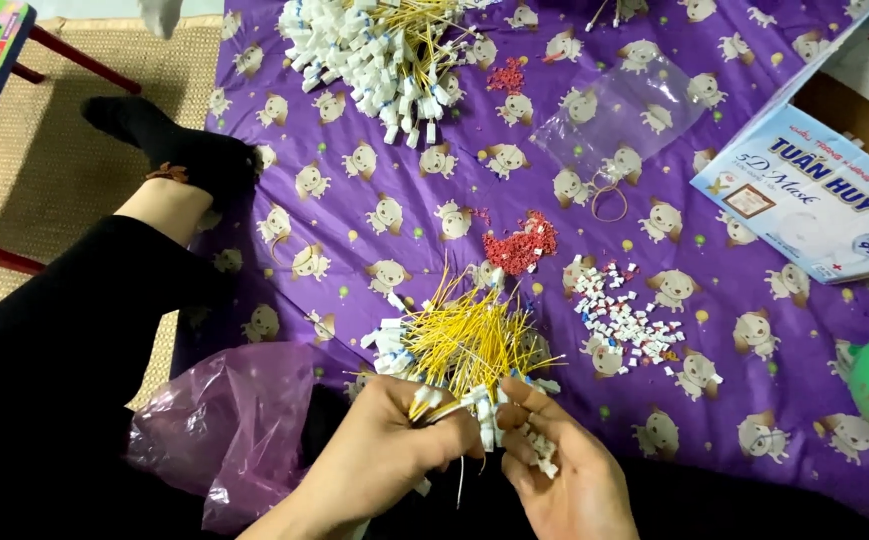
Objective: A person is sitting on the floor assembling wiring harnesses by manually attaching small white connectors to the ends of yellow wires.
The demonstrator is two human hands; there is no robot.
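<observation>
My left hand (384, 450) grips a bundle of thin yellow wires (469, 335) with white connectors at their ends; the wires fan upward over the purple cloth (374, 170). Right beside it, my right hand (564, 470) pinches several small white connector pieces (534, 445) at the base of the bundle. Just beyond the wires lie a small heap of tiny red parts (519, 245) and a scatter of tiny white parts (619, 310).
A large pile of finished yellow wires with white connectors (379, 50) lies at the far edge. A clear plastic bag (619, 120), a rubber band (609, 203), a light-blue box (804, 190), a pink bag (229, 425) and my black-clad leg (104, 300) surround the spot.
</observation>
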